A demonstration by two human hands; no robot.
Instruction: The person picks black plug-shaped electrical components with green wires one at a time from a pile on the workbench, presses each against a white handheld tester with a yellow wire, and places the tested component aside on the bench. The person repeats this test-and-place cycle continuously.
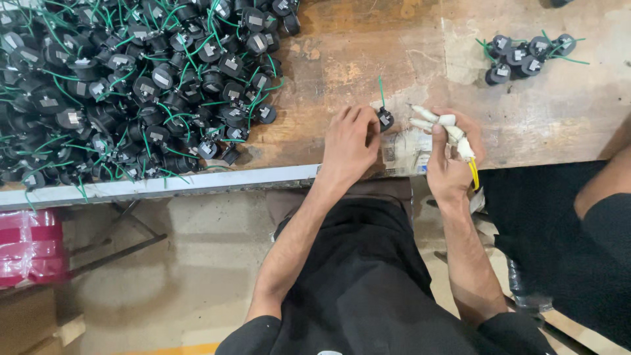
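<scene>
left hand (348, 146): fingers pinch a black part (386, 119) with green wire, at the fingertips, on the bench (368, 59) | right hand (452, 161): closed around a white tool (447, 128), tip just beside the part | big pile (131, 85) well left of the part | small pile (526, 56) to its upper right

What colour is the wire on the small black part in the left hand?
Green: the wire sticks up from the black part pinched by the left hand. Head view.
</scene>
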